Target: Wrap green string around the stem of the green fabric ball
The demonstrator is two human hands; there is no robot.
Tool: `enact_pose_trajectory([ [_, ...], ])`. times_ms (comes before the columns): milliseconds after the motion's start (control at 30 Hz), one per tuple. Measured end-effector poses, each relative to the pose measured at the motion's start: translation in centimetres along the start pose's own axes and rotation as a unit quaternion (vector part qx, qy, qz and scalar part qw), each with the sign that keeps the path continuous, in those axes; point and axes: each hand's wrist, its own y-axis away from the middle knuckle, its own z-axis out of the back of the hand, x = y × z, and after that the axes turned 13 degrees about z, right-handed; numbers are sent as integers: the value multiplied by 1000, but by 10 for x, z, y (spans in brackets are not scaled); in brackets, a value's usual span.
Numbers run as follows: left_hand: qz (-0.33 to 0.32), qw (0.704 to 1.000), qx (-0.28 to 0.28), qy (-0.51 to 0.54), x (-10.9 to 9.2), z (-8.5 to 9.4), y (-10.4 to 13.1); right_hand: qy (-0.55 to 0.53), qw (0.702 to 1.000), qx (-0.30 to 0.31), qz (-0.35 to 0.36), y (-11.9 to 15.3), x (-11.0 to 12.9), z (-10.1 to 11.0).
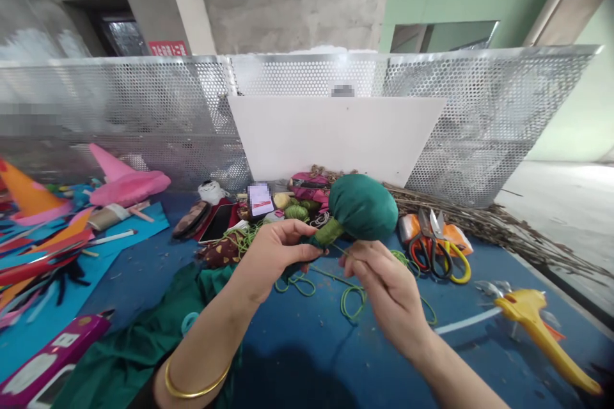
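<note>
A stuffed ball of dark green cloth (363,206) has a narrow neck wrapped in olive-green yarn (330,231). My left hand (283,246) grips the cloth below this neck between thumb and fingers. To the right, my right hand (381,278) is closed in a pinch on a strand of green yarn that runs to the neck. Loose loops of light green yarn (352,304) lie on the blue table beneath both hands. Dark green cloth (158,326) spreads under my left forearm. What my left fingers cover is partly hidden.
Scissors (434,246) lie on an orange and white packet at right, near a yellow glue gun (527,313). Dry twigs (513,233) line the right edge. A white board (336,137) stands behind a phone (260,199) and yarn balls (297,212). Colored felt pieces (43,255) cover the left.
</note>
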Motion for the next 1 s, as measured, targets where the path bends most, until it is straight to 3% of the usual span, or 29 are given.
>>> enact_pose_trajectory([
  [100,21,999,18,38,3,-4,-3,15,994,-25,107,7,7,-4],
  [167,32,998,20,45,6,-7,-4,-64,992,-3,111,9,9,-10],
  [233,43,998,25,39,9,-10,-6,-231,972,-29,36,8,9,-15],
  [300,59,997,38,23,12,-12,-7,-390,913,-95,-70,5,6,-18],
  [367,72,996,52,2,14,-12,-8,-460,864,-144,-148,3,4,-19],
  [400,76,996,55,-9,14,-12,-8,-459,857,-158,-172,2,4,-19],
  [600,36,996,15,-74,19,-19,-9,-283,916,-194,-208,9,6,-24],
  [800,6,988,-47,-144,22,-25,-11,-224,931,-197,-210,13,8,-31],
  [900,-39,974,-83,-207,23,-23,-11,-176,956,-151,-180,10,9,-31],
  [1000,-91,944,-115,-296,21,-19,-10,-118,984,-60,-116,6,9,-25],
])
